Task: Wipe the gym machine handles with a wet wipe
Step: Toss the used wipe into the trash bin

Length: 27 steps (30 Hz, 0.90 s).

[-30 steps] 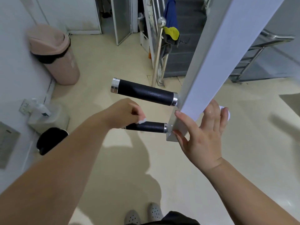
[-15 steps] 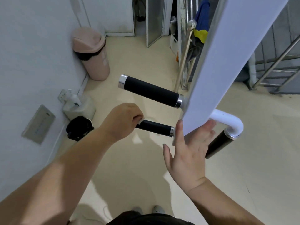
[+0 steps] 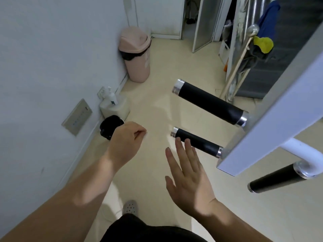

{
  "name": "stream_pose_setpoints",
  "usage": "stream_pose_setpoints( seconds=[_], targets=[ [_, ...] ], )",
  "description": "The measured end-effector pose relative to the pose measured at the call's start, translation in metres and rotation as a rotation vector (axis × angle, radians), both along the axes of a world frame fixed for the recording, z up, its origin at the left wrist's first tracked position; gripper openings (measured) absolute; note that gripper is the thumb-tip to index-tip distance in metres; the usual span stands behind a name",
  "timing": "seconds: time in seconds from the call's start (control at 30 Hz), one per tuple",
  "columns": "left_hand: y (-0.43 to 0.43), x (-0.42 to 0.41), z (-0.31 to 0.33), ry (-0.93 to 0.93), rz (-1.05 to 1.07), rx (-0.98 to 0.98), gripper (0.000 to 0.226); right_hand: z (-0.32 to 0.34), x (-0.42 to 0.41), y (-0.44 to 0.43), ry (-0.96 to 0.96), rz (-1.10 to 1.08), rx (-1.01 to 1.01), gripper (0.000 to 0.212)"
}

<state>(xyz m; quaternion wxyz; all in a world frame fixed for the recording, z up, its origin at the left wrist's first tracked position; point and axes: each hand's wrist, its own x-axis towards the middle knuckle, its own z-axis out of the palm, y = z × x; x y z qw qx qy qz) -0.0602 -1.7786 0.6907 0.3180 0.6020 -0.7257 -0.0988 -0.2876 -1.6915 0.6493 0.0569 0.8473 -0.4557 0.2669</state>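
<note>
- Off the white square beam (image 3: 279, 109) on my right, two black, grainy cylinders with chrome caps run parallel, long axes pointing up-left: upper handle (image 3: 209, 103) and lower handle (image 3: 197, 142).
- Third handle (image 3: 276, 179), on a curved white tube, points down-left.
- Left hand (image 3: 127, 138) is curled tight, clear of the lower handle; I can't tell if the wipe's inside.
- Right hand (image 3: 188, 173) is flat, fingers straight, tips overlapping the lower handle.

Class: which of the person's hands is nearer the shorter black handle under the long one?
Right. The right hand has straight fingers whose tips overlap the shorter black handle in this view. The left hand is curled, off to the left and clear of the handle's chrome end.
</note>
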Motion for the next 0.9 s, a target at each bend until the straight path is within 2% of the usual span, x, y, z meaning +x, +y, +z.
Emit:
stream_pose_setpoints(
  seconds=[0.1, 0.2, 0.3, 0.37, 0.43, 0.57, 0.67, 0.9],
  targets=[
    [-0.001, 0.037, -0.008, 0.176, 0.180, 0.176, 0.004, 0.005, 0.032, -0.025, -0.058, 0.025, 0.103, 0.068],
    [-0.010, 0.078, -0.017, 0.363, 0.318, 0.266, 0.006, 0.006, 0.081, -0.056, -0.227, 0.018, 0.343, 0.057],
    [-0.028, 0.121, -0.019, 0.475, 0.328, 0.282, 0.008, 0.016, 0.144, -0.099, -0.400, 0.013, 0.667, 0.051],
    [-0.045, 0.150, -0.018, 0.565, 0.316, 0.305, 0.008, 0.028, 0.191, -0.132, -0.507, 0.021, 0.886, 0.054],
    [-0.064, 0.180, -0.013, 0.686, 0.328, 0.337, 0.006, 0.035, 0.238, -0.163, -0.581, 0.033, 1.005, 0.055],
    [-0.101, 0.242, -0.003, 0.939, 0.381, 0.372, 0.010, 0.037, 0.321, -0.212, -0.617, 0.092, 0.986, 0.032],
    [-0.127, 0.289, -0.006, 0.990, 0.348, 0.449, 0.011, 0.032, 0.369, -0.243, -0.678, 0.043, 0.978, 0.012],
    [-0.187, 0.355, -0.041, 1.038, 0.329, 0.673, 0.012, -0.004, 0.434, -0.332, -0.593, -0.094, 1.046, 0.017]
  ],
)
